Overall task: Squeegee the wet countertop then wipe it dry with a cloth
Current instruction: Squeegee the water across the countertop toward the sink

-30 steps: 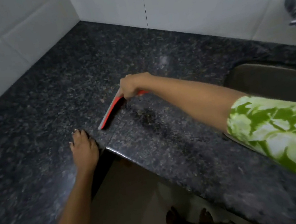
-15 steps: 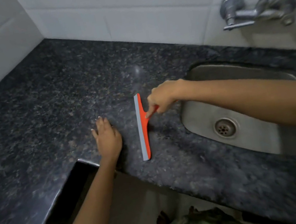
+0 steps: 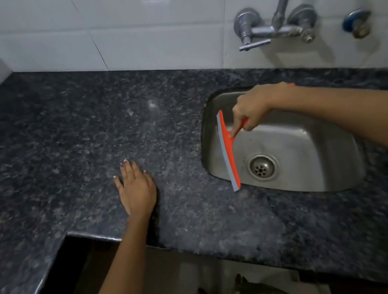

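Head view: right hand [image 3: 254, 106] grips the handle of an orange squeegee [image 3: 228, 151], index finger stretched down toward its blade, which hangs over the left side of the steel sink [image 3: 319, 177], its lower tip at the sink's front-left rim. Left hand [image 3: 137, 188] lies flat, fingers straight, on the dark granite table [image 3: 60, 142] near its front edge, well left of the sink.

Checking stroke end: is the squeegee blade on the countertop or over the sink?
Over the sink: the squeegee, gripped by the right hand, has its blade past the rim.
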